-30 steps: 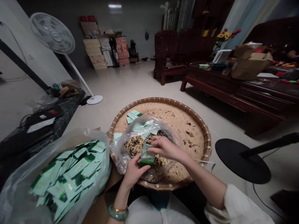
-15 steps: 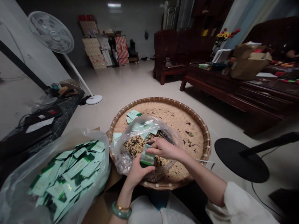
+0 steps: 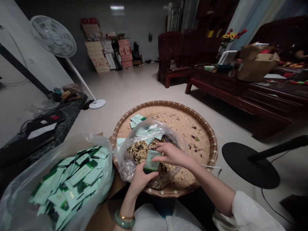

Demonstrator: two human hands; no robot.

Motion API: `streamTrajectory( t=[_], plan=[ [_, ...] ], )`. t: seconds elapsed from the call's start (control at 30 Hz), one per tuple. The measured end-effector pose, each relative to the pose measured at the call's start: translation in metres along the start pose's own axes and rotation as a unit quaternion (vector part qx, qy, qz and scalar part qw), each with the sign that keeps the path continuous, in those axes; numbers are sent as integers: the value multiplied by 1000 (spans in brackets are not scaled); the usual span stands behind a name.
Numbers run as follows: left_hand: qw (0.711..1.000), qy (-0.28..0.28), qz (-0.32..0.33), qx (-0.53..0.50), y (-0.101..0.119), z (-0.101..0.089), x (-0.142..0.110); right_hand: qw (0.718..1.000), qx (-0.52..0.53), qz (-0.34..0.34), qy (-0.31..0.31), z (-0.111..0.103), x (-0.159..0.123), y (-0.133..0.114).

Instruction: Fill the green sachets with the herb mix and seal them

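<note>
My left hand [image 3: 140, 179] grips the lower end of a small green sachet [image 3: 151, 161], thumb and fingers closed on it. My right hand [image 3: 172, 154] pinches the sachet's upper edge from the right. Both hands hover over a clear plastic bag [image 3: 125, 163] of loose dried tea or herb mix [image 3: 139, 150] lying in a round woven bamboo tray [image 3: 204, 126]. A few more green sachets [image 3: 136, 119] lie at the tray's far left side and inside the bag's top.
A large clear bag full of several green sachets [image 3: 69, 179] sits in a cardboard box at my left. A white standing fan [image 3: 54, 37] is at the back left, a black round stand base [image 3: 250, 163] at the right, a dark wooden bench [image 3: 240, 96] beyond.
The sachet has tilted from edge-on to showing its flat face. My right hand's fingers shifted slightly along its top edge. Both hands stay over the bag.
</note>
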State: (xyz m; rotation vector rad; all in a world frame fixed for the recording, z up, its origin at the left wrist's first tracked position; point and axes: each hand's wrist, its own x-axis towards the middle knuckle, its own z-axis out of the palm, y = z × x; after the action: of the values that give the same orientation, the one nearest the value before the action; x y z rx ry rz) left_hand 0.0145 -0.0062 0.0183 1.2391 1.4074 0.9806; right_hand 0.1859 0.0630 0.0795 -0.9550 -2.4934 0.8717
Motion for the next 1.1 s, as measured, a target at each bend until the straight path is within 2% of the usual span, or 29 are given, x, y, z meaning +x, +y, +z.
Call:
streamTrajectory(
  t=[0.1, 0.2, 0.3, 0.4, 0.47, 0.53, 0.6, 0.67, 0.8, 0.93, 1.1],
  plan=[
    [1000, 4, 13, 1, -1, 3, -1, 998, -8, 16, -61, 0, -1, -2],
    [1000, -11, 12, -10, -3, 2, 0, 997, -5, 9, -75, -2, -1, -2],
    [996, -37, 17, -76, -6, 1, 2, 999, 18, -5, -49, -2, 0, -1],
    [992, -8, 16, -128, -10, 3, 4, 996, 76, 23, 46, 8, 0, 4],
    [987, 29, 3, -156, -12, 7, 5, 975, 153, 74, 142, 20, -1, 9],
    [979, 61, -7, -192, -13, 10, 5, 938, 250, 118, 211, 34, -2, 14],
    [972, 86, -10, -219, -12, 12, 5, 907, 330, 144, 217, 45, -4, 17],
    [970, 93, -12, -225, -9, 13, 4, 892, 374, 165, 195, 52, -5, 17],
    [981, 50, -36, -182, -4, 12, 2, 871, 408, 190, 195, 57, -7, 15],
    [979, 22, -101, -173, -3, 14, -1, 875, 401, 184, 201, 61, -9, 15],
    [979, 33, -77, -184, -5, 14, -1, 898, 358, 149, 208, 61, -12, 18]
  ],
)
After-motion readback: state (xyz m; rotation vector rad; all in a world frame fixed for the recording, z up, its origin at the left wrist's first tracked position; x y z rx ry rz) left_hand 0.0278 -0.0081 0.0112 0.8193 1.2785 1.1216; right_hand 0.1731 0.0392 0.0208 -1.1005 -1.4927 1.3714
